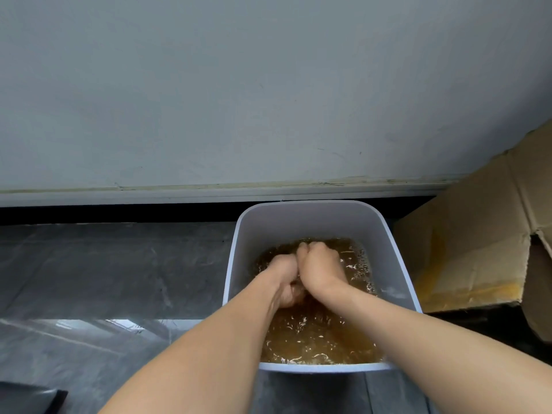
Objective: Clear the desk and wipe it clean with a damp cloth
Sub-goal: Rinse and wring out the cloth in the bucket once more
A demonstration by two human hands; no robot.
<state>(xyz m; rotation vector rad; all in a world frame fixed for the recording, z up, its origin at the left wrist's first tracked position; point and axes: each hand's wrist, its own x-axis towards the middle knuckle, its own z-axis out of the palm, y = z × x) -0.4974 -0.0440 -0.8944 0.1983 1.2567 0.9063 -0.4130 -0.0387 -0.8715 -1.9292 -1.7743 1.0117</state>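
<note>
A white plastic tub (310, 206) stands on the dark surface, holding murky brown water (316, 339) with bubbles and pale flecks. Both my hands are down in it, knuckle to knuckle. My left hand (285, 282) is clenched into a fist, partly under the water. My right hand (321, 268) is clenched too and presses against the left from the right. The fingers of both curl tightly round a wad, the cloth, which the hands and the brown water almost wholly hide.
The tub sits on a dark surface covered with shiny plastic sheet (104, 279). A creased cardboard box (478, 234) stands close to the tub's right side. A grey wall (268, 100) rises behind. A black flat object (33, 398) lies at the lower left corner.
</note>
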